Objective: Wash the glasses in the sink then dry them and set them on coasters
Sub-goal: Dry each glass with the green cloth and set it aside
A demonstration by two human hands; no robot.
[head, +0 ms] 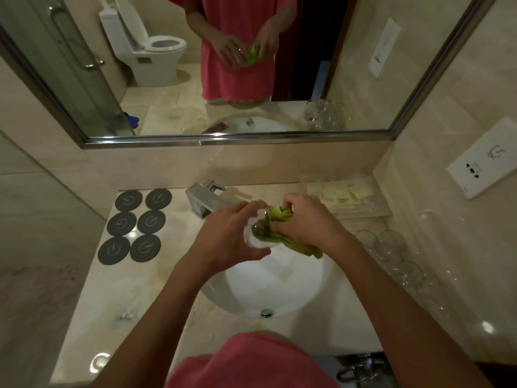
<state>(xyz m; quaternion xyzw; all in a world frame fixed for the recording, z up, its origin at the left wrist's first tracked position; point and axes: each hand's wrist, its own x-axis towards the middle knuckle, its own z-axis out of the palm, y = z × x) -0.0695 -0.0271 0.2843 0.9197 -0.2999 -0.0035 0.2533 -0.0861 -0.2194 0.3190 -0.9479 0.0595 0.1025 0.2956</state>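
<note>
Over the white sink (279, 287), my left hand (226, 239) grips a clear glass (258, 236) on its side. My right hand (305, 219) pushes a green cloth (279, 217) into the glass's mouth, and the cloth's tail hangs out below my wrist. Several more clear glasses (391, 253) stand on the counter to the right of the sink. Several round dark coasters (137, 225) lie in two columns on the counter at the left, all bare.
A chrome faucet (202, 198) stands behind the sink, close to my left hand. A tray of white sachets (341, 194) sits at the back right. A wall socket plate (481, 161) is on the right wall. The mirror (223, 65) above reflects the room.
</note>
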